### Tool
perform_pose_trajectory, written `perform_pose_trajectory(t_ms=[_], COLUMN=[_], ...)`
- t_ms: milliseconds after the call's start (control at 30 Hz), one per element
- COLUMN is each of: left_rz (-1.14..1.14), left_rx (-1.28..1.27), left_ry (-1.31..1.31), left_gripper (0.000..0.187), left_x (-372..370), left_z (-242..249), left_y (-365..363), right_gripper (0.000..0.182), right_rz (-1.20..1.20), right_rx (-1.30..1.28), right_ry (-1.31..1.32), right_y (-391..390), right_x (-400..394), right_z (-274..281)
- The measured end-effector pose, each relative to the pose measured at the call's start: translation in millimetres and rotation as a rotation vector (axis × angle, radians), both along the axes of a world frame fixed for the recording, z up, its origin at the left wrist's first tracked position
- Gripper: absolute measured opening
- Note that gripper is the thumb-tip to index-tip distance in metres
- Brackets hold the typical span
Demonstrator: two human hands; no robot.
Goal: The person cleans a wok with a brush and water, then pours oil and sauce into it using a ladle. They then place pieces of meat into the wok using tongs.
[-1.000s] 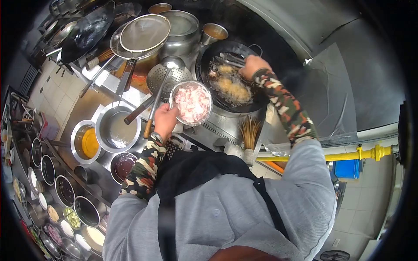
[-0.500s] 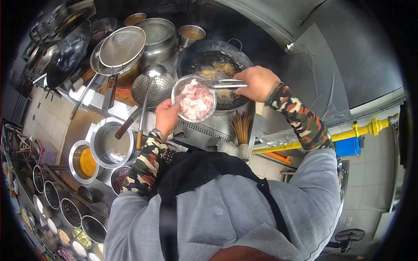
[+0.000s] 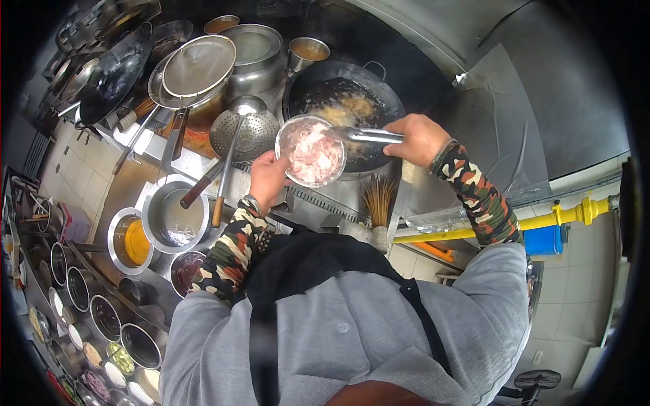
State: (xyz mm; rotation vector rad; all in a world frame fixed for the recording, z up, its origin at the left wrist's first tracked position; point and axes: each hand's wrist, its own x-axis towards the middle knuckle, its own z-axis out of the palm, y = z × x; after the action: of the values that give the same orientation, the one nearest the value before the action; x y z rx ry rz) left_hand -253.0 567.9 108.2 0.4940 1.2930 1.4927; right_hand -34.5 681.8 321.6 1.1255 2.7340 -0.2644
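My left hand (image 3: 269,179) grips the near left rim of a bowl (image 3: 282,143) filled with pale pink raw meat (image 3: 315,155). Metal tongs (image 3: 369,135) are closed in my right hand (image 3: 418,139), their tips at the upper right of the meat. Bowl and tongs are held over the near left side of a dark wok (image 3: 393,101). Inside the wok, golden pieces (image 3: 349,108) lie in bubbling oil.
Left of the bowl rest a perforated skimmer (image 3: 227,135) and round strainers (image 3: 200,66). Pots (image 3: 176,210) stand at the near left, one with yellow liquid. A bamboo brush (image 3: 379,203) stands at the stove's front edge. A yellow pipe (image 3: 501,227) runs along the right.
The whole view has shifted slightly. The tongs' tips have moved a little relative to the bowl, and the meat lies somewhat differently. Both hands keep their hold.
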Motion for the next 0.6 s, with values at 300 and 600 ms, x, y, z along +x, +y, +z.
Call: perform_pose_trajectory(t_ms=[300,600], left_rz=[0.028,0.007], left_rx=[0.049,0.108], left_ry=[0.020,0.026], left_gripper=[0.007,0.004], left_x=[-1.3,1.0], left_z=[-6.3,-5.1], left_y=[-1.0,-1.9], right_gripper=[0.036,0.031], right_rz=[0.024,-0.001], right_rx=[0.227,0.067], right_ry=[-0.103,-0.045], right_y=[-13.2,2.7], right_x=[9.5,-6.9], right_z=[-0.1,-4.2])
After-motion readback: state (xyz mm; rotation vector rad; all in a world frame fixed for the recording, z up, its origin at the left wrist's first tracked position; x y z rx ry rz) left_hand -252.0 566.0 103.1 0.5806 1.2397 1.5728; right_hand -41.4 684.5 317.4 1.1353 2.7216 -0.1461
